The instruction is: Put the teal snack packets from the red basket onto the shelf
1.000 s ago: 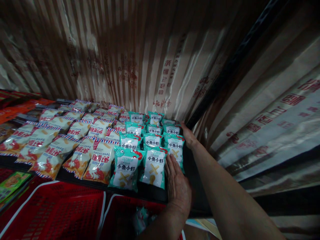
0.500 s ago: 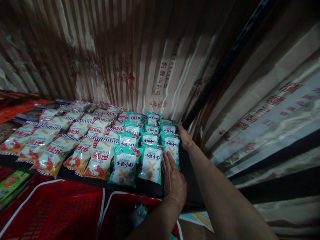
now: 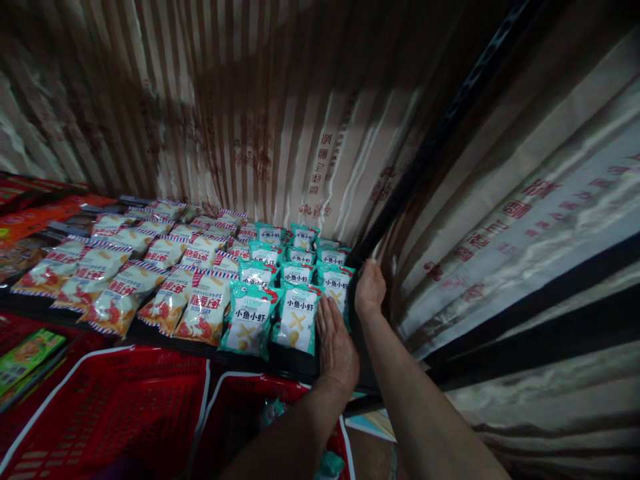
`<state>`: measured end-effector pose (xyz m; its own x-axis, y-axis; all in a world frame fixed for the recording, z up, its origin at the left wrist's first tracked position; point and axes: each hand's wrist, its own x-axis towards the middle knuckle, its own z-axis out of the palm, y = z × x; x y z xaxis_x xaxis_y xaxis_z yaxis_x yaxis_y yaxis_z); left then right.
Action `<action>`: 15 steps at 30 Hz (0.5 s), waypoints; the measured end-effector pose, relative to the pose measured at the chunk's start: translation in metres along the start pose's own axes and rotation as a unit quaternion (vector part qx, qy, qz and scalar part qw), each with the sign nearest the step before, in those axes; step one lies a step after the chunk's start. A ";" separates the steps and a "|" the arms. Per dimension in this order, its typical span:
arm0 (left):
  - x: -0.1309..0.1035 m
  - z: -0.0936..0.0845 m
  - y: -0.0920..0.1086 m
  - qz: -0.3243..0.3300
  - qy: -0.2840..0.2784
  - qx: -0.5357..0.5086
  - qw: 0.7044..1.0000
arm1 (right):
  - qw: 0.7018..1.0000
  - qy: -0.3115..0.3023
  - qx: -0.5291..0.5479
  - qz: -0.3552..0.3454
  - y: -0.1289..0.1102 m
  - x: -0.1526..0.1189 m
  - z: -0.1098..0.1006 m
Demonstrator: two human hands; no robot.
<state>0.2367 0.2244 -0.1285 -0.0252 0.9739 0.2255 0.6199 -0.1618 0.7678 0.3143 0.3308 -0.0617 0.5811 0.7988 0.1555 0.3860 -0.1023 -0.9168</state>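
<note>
Left hand [image 3: 336, 347] lies flat, fingers together and extended, palm against the right edge of the front teal snack packets [image 3: 296, 321]; it grips nothing, only presses sideways. Right hand [image 3: 370, 288] is loosely curled beside the rightmost teal column, near the black upright post [image 3: 430, 143]; it looks empty, though its fingertips are hidden behind the packets, so I cannot tell for sure.

Teal block sits at the right end of the dark shelf [image 3: 295, 363], in three columns, overlapping front to back. Rows look squared and full; judged from this, the shelf is mostly dressed, with only edge-tidying left.

Count: about twelve teal packets visible, roughly four per column. Orange shrimp packets [image 3: 206, 308] to the left: some twenty, back rows too small to count. Red baskets [image 3: 120, 413] below: two, the right one holding a few teal packets.
</note>
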 end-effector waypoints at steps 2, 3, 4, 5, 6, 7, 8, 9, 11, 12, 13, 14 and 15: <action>0.001 0.001 -0.002 0.005 0.007 0.002 1.000 | 0.995 0.086 -0.053 -0.020 -0.007 -0.022 -0.003; 0.002 0.002 -0.003 0.008 0.009 0.002 1.000 | 0.993 0.099 -0.054 -0.040 -0.009 -0.034 -0.005; 0.002 0.003 -0.004 0.011 0.010 0.005 1.000 | 0.992 0.098 -0.040 -0.064 -0.011 -0.046 -0.007; 0.003 0.004 -0.005 0.017 0.010 0.008 1.000 | 0.992 0.091 -0.021 -0.089 -0.013 -0.059 -0.010; 0.003 0.005 -0.006 0.023 0.012 0.013 1.000 | 0.990 0.082 -0.004 -0.112 -0.013 -0.072 -0.013; 0.003 0.005 -0.007 0.030 0.016 0.019 0.999 | 0.989 0.072 0.007 -0.130 -0.013 -0.084 -0.017; 0.003 0.006 -0.008 0.037 0.023 0.026 0.999 | 0.988 0.057 0.010 -0.141 -0.013 -0.096 -0.022; 0.003 0.007 -0.009 0.042 0.032 0.031 0.998 | 0.989 0.042 0.006 -0.145 -0.012 -0.107 -0.026; 0.003 0.008 -0.011 0.053 0.045 0.040 0.997 | 0.991 0.006 -0.017 -0.136 -0.010 -0.126 -0.035; 0.004 0.008 -0.012 0.062 0.049 0.042 0.996 | 0.991 -0.012 -0.031 -0.127 -0.008 -0.133 -0.039; 0.004 0.008 -0.012 0.074 0.050 0.043 0.995 | 0.992 -0.026 -0.045 -0.117 -0.006 -0.138 -0.043; 0.004 0.007 -0.011 0.089 0.049 0.042 0.994 | 0.992 -0.037 -0.055 -0.108 -0.004 -0.143 -0.047; 0.003 0.005 -0.010 0.103 0.044 0.041 0.993 | 0.992 -0.042 -0.061 -0.100 -0.002 -0.147 -0.050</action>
<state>0.2346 0.2300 -0.1384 0.0420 0.9033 0.4269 0.6808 -0.3386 0.6495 0.2639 0.1839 -0.0639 0.4244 0.8564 0.2939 0.5744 -0.0037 -0.8186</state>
